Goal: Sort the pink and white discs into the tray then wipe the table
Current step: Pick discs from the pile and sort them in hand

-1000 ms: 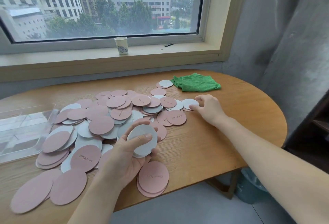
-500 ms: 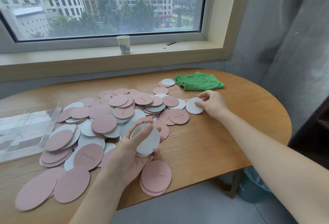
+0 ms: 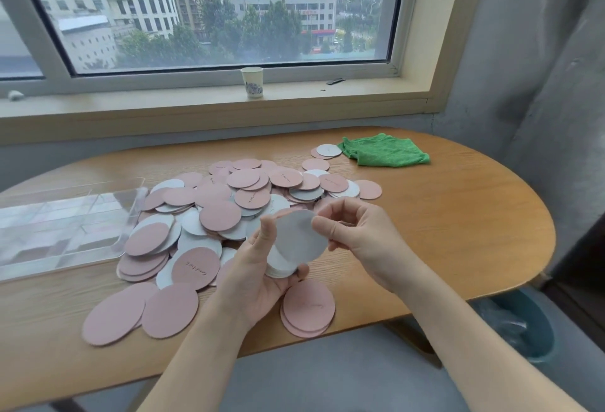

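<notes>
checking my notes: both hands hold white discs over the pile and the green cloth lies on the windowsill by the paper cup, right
Not quite. The head view shows the green cloth lying on the table, not the windowsill. The left hand and right hand do hold white discs over the pile.

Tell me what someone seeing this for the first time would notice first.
A sprawl of pink and white discs covers the middle of the wooden table. Above its near edge, the left hand holds a small stack of white discs while the right hand pinches the top one. A green cloth lies far right, a clear tray left.
</notes>
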